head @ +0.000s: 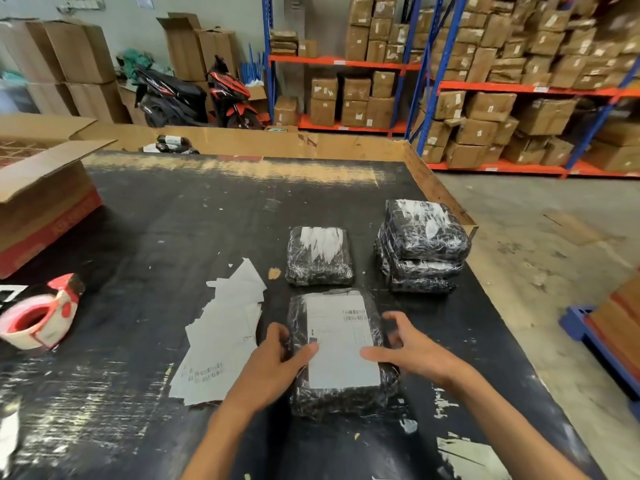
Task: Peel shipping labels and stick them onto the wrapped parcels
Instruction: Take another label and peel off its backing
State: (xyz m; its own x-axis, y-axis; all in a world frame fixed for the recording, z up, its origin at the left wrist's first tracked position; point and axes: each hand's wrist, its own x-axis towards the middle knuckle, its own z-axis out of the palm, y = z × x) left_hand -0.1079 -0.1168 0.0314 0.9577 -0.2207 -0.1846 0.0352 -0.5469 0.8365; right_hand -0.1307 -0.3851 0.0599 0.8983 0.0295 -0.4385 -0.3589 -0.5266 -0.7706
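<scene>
A black wrapped parcel [339, 396] lies in front of me with a white shipping label [341, 344] stuck flat on its top. My left hand [273, 365] holds the parcel's left side, its thumb pressing on the label's left edge. My right hand [412, 351] is at the right side, thumb on the label's right edge and fingers spread over the parcel's corner. Left of the parcel lies a loose pile of label sheets [221, 334]. Behind it sits a single wrapped parcel [320, 258], and to the right a stack of wrapped parcels [422, 247].
A tape dispenser [38, 317] sits at the left on the black table [156, 237]. An open cardboard box [41, 199] stands at the far left. The table's right edge runs close beside the stack. Shelves of cartons [485, 98] and two motorbikes [197, 95] stand behind.
</scene>
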